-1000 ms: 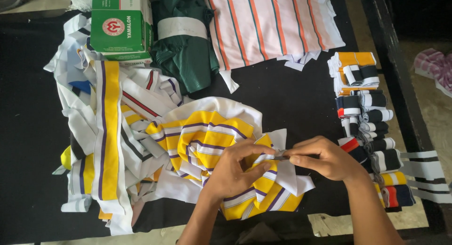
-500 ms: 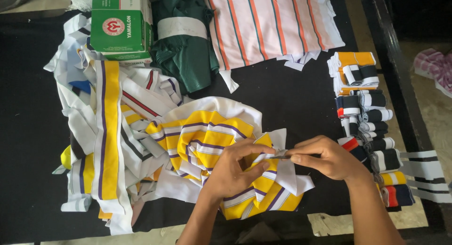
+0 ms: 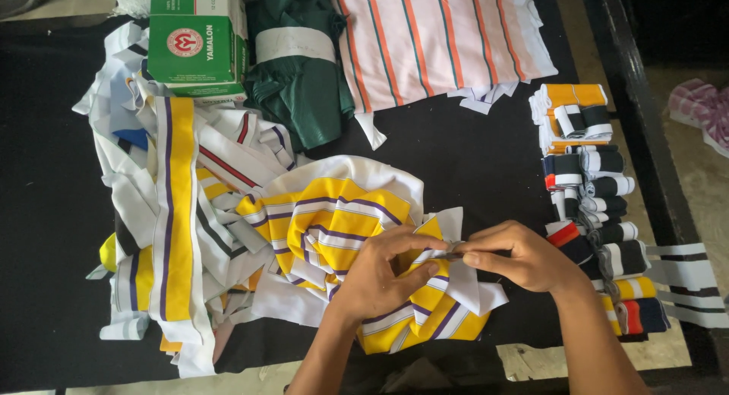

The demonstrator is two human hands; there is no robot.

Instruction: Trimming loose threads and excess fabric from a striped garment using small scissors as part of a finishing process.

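Hands meet over the yellow striped fabric point(image 3: 342, 228) near the front edge of the black worktop point(image 3: 471, 152). Left hand point(image 3: 383, 277) presses down on the bunched cloth, fingers curled; right hand point(image 3: 516, 254) pinches a small grey fold just beside it. Folded collar strips point(image 3: 592, 182) line the right edge, a green box point(image 3: 196, 38) sits at the back left.

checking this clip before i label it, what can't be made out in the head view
- Small grey thing pinched between the left hand and right hand: too small, covered by fingertips.
- Yellow striped fabric: its near part is hidden under both hands.
- Green box: top cut off by the frame edge.
- Folded striped pieces: lower ones hidden behind the right forearm.
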